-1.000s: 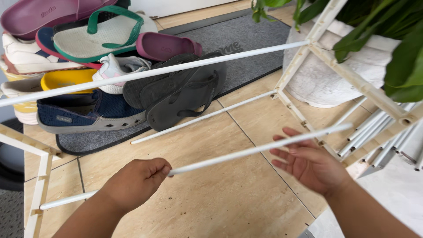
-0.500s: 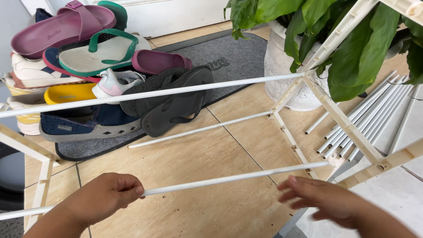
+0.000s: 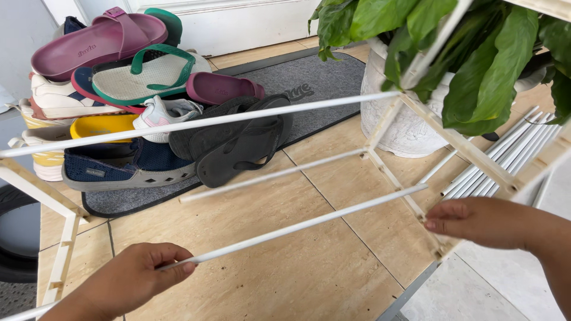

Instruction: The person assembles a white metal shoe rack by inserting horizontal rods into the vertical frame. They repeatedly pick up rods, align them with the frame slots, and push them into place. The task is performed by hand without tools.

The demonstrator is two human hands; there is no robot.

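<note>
A white rod [image 3: 297, 226] is pinched near its low end by the left hand [image 3: 128, 282], its far tip aimed at the rack frame [image 3: 416, 205], which is gripped & steadied by the right hand [image 3: 482, 223], w/ spare rods [image 3: 505, 157] beyond it.

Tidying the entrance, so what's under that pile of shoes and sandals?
A grey doormat lies under the pile of shoes and sandals, over beige floor tiles. The mat's covered part is hidden.

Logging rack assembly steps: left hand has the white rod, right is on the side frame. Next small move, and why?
Probably slide the white rod rightward into the side frame. Its far end sits right at the frame rail, seating unclear, while the left hand grips the rod and the right hand steadies the frame. Two other rods already span across.
</note>
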